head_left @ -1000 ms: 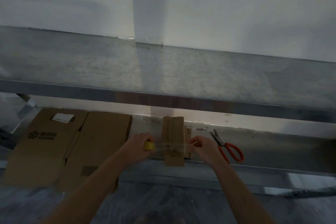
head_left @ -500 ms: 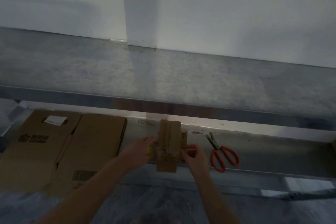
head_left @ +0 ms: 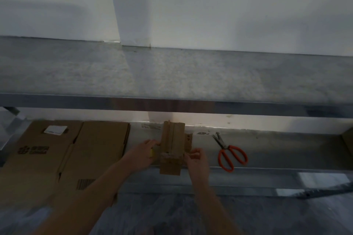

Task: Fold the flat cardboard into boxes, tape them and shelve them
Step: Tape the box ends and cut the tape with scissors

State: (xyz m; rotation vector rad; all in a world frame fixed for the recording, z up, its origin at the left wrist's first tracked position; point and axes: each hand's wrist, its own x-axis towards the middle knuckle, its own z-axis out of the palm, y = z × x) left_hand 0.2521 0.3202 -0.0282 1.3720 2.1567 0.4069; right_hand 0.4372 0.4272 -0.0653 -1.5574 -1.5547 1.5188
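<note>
Shelving: two metal levels are showing, the upper shelf (head_left: 172, 74) running across the view and the lower shelf (head_left: 277, 150) carrying everything.
Flat cardboard: two flattened cartons are lying side by side at the lower shelf's left end, the logo carton (head_left: 38, 158) and the barcode carton (head_left: 99, 149); one more cardboard edge (head_left: 348, 143) is peeking in at the far right.
Small box: one small box (head_left: 172, 145) is sitting near the lower shelf's front, right of the flat cartons, between the two hands and touching both.
Hands: two, apart. The left hand (head_left: 142, 153) is gripping the tape roll against the box's left side, and the right hand (head_left: 196, 160) is pinching the tape strip at the box's right side.
Scissors: one red-handled pair of scissors (head_left: 232, 155) is lying near the right hand, not touching it.
Tape: one yellow tape roll (head_left: 152, 152) is hiding mostly under the left palm, and one tape strip (head_left: 168, 155) is crossing the box's top.
</note>
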